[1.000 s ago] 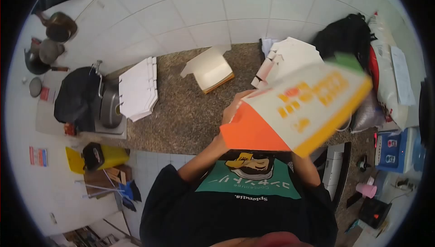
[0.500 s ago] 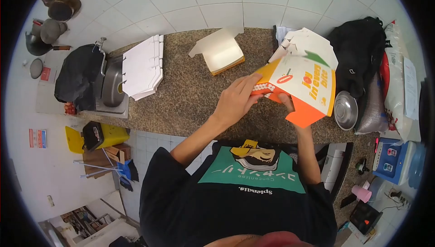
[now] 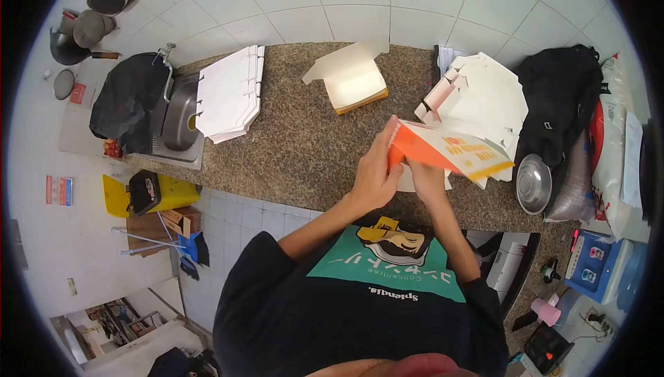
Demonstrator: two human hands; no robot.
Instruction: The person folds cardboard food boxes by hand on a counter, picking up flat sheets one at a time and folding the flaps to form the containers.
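Observation:
Both hands hold a partly folded cardboard food box, printed orange, white and yellow, above the counter's front part. My left hand grips its left end, thumb and fingers closed on the orange side. My right hand is closed on its near underside, with some fingers hidden by the cardboard. The printed panel slants down to the right and is slightly blurred. Beyond my hands, an assembled box stands with its lid open, white inside and yellow at the base.
A stack of flat white cardboard blanks overlaps the edge of the sink. More blanks lie at the right, beside a black bag and a metal bowl. The granite counter runs along a tiled wall.
The box has come lower and tilted, so its printed panel shows more edge-on. My right hand has moved left, closer to my left hand. The view has shifted slightly.

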